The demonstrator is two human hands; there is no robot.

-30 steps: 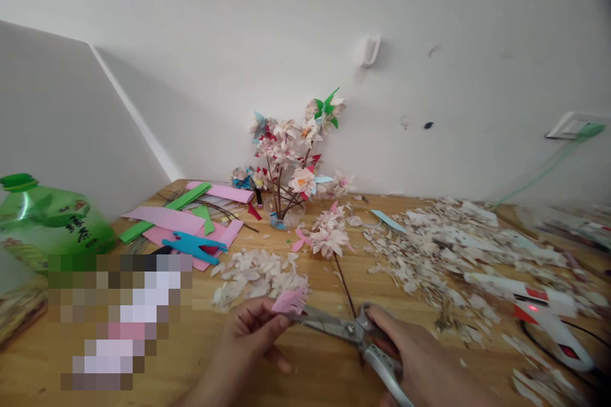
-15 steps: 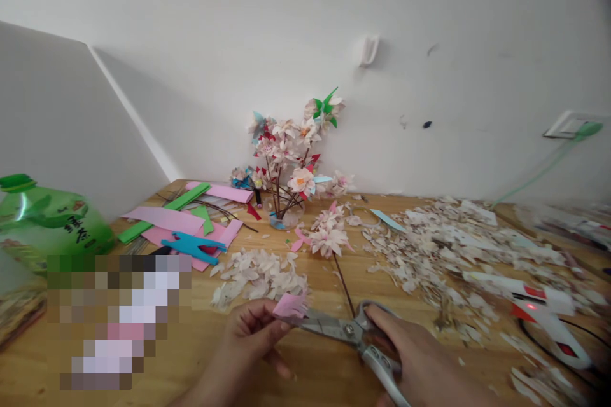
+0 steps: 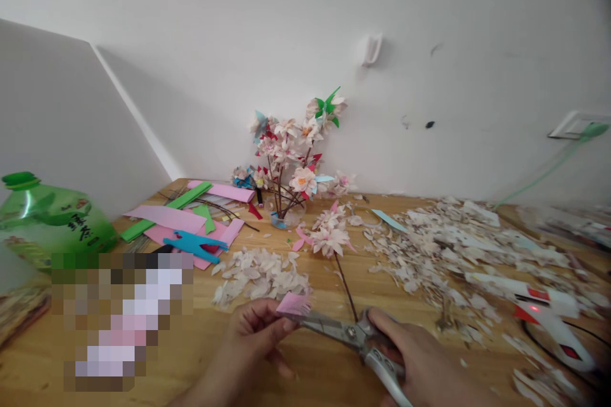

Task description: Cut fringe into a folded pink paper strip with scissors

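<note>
Pink paper (image 3: 292, 304) pinched in my left hand (image 3: 258, 331) looks part-done from afar: fringed away from that hand, uncut nearer it; my right hand (image 3: 414, 351) grips the scissors (image 3: 334, 329).

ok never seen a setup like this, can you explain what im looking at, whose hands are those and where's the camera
There's no machine here: these are a person's two bare hands, seen from a camera worn on that person's head, looking forward and down. The left hand pinches a pink piece with a fringed edge. The right hand holds metal scissors, their blades at that piece. On the wooden table are loose pale petals, a larger scatter of scraps to the right, coloured strips and a pale flower on a stem. More flowers stand behind. A green bottle is at left; at right is what looks like a glue gun. The pixelated patch can't be read.
</note>
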